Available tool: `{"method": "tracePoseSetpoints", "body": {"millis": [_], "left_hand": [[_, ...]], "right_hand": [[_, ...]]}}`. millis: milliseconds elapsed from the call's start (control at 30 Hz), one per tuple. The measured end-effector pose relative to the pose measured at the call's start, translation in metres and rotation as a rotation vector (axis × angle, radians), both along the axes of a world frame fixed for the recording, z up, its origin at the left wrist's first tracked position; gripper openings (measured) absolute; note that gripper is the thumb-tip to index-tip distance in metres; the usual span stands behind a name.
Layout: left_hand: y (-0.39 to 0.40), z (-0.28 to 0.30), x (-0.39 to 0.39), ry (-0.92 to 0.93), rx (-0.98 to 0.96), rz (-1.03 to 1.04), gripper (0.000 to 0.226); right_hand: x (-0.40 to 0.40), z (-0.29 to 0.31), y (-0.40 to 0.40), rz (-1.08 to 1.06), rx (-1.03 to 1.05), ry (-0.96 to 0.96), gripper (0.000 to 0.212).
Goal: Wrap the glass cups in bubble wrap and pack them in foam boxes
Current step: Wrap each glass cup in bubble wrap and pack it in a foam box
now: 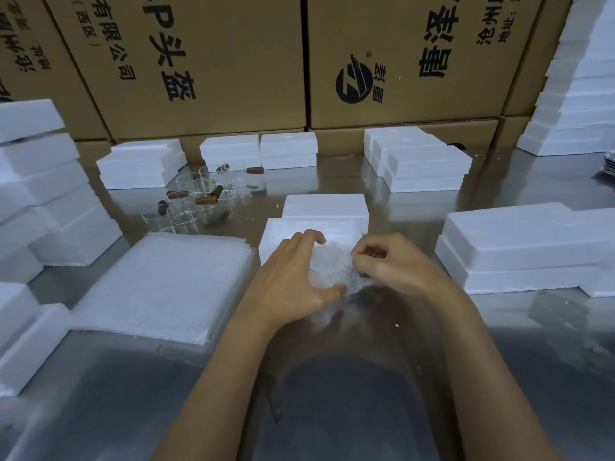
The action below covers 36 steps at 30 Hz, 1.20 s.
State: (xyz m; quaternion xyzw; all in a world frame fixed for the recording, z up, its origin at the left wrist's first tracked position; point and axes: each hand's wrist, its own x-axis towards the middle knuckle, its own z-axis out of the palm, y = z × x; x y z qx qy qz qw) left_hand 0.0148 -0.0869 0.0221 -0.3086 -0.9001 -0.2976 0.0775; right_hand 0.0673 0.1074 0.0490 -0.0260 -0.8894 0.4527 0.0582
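While cupped together, both hands, left hand (pixel 293 281) and right hand (pixel 389 264), around a bubble-wrapped cup (pixel 332 271) (fingers curled).

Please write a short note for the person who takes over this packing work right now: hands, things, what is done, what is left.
Left hand cups the bubble-wrapped cup; right hand pinches the wrap at its side.
Open foam box lies just behind the hands, its lid behind it.
Bare glass cups wait at back left; bubble wrap sheets at left.
Done: this cup nearly wrapped.
Left: finish, box it, wrap the others.
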Motion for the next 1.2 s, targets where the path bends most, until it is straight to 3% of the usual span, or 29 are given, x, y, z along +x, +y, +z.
{"method": "tracePoseSetpoints", "body": {"millis": [100,233,400,567,733,900,1200], "left_hand": [[0.0,0.004,0.002,-0.009,0.092,-0.002,0.062],[-0.003,0.009,0.0,0.213,0.346,0.095,0.063],[-0.005,0.004,-0.011,0.364,0.438,0.247,0.07],[-0.002,-0.01,-0.026,0.285,0.418,0.301,0.067],[0.001,-0.013,-0.035,0.157,0.425,0.304,0.067],[0.002,-0.011,-0.034,0.111,0.482,0.303,0.066],[0.006,-0.013,-0.019,0.034,0.428,0.268,0.068]], "right_hand": [[-0.001,0.0,-0.004,0.037,-0.077,0.015,0.016],[-0.006,0.002,-0.013,-0.048,-0.304,0.287,0.011],[-0.018,-0.015,-0.029,-0.16,-0.139,0.467,0.038],[-0.029,-0.032,-0.037,-0.204,0.061,0.497,0.042],[-0.036,-0.039,-0.036,-0.217,0.037,0.351,0.043],[-0.034,-0.037,-0.038,-0.229,0.059,0.356,0.045],[-0.027,-0.032,-0.028,-0.409,-0.069,0.345,0.018]]}}
